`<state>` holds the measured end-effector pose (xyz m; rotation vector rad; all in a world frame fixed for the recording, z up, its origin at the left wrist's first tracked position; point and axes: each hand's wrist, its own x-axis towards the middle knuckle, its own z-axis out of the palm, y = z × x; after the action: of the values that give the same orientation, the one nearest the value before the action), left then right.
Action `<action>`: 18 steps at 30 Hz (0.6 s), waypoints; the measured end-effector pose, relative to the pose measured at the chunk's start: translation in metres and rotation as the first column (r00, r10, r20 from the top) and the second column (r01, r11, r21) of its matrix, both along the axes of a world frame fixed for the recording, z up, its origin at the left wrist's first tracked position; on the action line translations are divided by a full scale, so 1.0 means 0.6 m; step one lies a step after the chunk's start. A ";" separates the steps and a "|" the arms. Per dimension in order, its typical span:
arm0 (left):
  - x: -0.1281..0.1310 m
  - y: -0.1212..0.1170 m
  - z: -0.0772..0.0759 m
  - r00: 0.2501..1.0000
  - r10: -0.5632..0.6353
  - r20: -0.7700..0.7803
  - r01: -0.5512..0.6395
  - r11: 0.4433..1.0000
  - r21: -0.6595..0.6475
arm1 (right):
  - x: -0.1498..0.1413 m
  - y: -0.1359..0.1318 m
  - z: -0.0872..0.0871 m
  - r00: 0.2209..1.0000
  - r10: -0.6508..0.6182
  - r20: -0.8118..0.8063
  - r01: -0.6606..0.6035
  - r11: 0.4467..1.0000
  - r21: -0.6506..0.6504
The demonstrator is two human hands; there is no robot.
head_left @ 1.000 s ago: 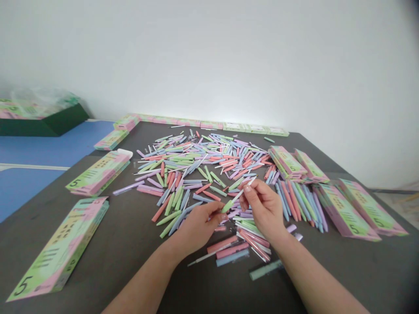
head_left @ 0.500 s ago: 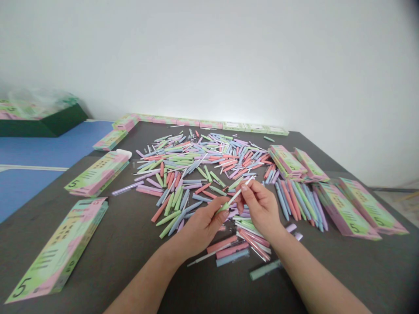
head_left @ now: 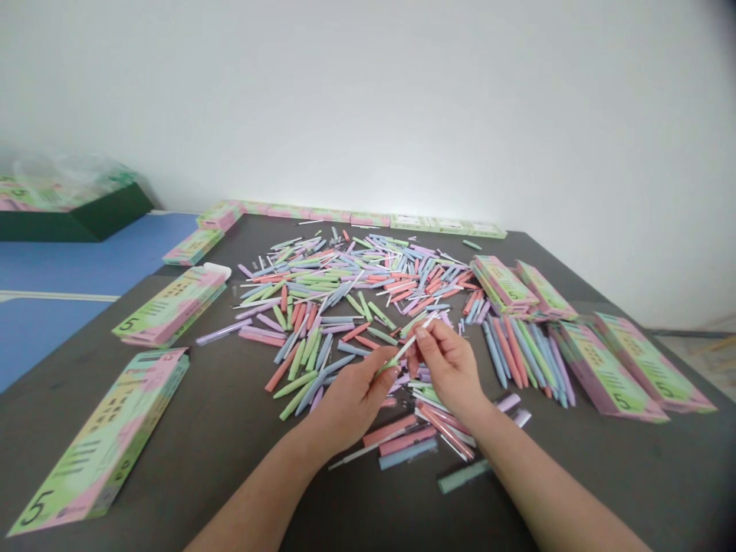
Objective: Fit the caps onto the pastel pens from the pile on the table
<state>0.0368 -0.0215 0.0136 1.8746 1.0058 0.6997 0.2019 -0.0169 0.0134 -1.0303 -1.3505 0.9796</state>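
Near the middle of the table my left hand point(head_left: 352, 392) is closed around a green pen barrel point(head_left: 389, 365), most of it hidden by the fingers. A thin white pen refill point(head_left: 410, 341) stands out of the barrel's end, slanting up to the right. My right hand point(head_left: 453, 369) pinches that refill between thumb and fingers. Beneath and beyond both hands spreads a pile of pastel pen parts point(head_left: 327, 280) in green, blue, red and purple. Closer to me, under the wrists, lie red barrels point(head_left: 408, 438) and a pale green one point(head_left: 463, 477).
A row of assembled-looking pens point(head_left: 526, 353) lies to the right, beside printed pen boxes point(head_left: 612, 372). More boxes point(head_left: 103, 437) lie on the left, and others point(head_left: 330, 215) line the back edge by the wall. A dark green bin point(head_left: 74, 218) stands on the blue table point(head_left: 74, 264).
My right hand has moved slightly left and down, closer to my left hand. Less of the white refill shows between the hands, and my left hand has hardly moved.
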 end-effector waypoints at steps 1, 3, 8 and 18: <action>-0.001 0.000 0.000 1.000 0.009 -0.012 -0.009 1.000 -0.004 | -0.001 0.001 -0.002 1.000 0.003 -0.025 -0.003 1.000 -0.006; -0.003 0.002 0.000 0.999 0.018 -0.042 -0.019 1.000 -0.017 | -0.003 0.003 -0.006 0.997 0.020 -0.071 -0.021 1.000 -0.023; -0.004 0.005 0.000 0.996 0.035 -0.080 -0.037 0.999 -0.022 | -0.014 0.004 -0.017 0.993 0.060 -0.097 -0.069 0.993 -0.091; -0.005 0.014 -0.011 0.978 0.207 0.023 -0.204 0.974 -0.103 | 0.067 0.042 0.004 0.956 -0.078 0.283 0.108 0.990 -0.092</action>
<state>0.0337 -0.0130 0.0071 1.6820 1.2032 0.7837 0.2422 0.0083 0.0159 -1.3410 -1.4747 0.8661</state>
